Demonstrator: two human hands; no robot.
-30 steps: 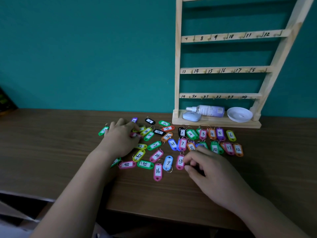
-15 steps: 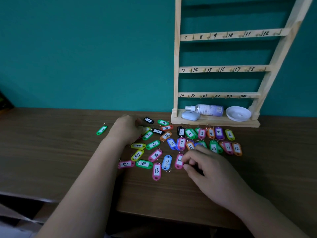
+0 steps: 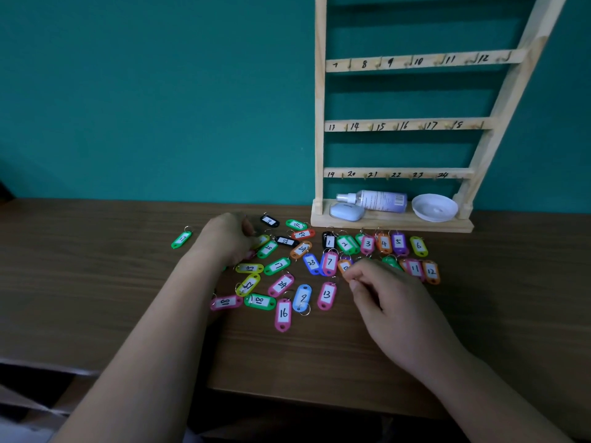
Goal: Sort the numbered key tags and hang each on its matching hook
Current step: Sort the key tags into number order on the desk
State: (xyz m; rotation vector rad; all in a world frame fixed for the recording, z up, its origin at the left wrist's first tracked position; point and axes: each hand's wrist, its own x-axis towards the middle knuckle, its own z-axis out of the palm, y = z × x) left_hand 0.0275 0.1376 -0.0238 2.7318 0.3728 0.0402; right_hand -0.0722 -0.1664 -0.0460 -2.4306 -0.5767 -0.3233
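Nearest, the right hand (image 3: 393,302) curls its fingertips against an orange tag (image 3: 344,266); whether it grips cannot be told. The left hand (image 3: 227,239) curls over glossy oval plastic key tags (image 3: 283,313) scattered mid-counter (image 3: 96,282), its hold hidden. A pale wooden hook rack (image 3: 406,124) stands at the back edge.

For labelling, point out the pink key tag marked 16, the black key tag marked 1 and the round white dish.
Pink plastic key tag marked 16 (image 3: 283,314): head view, label.
Black plastic key tag marked 1 (image 3: 328,242): head view, label.
Round white dish (image 3: 435,216): head view, front wall.
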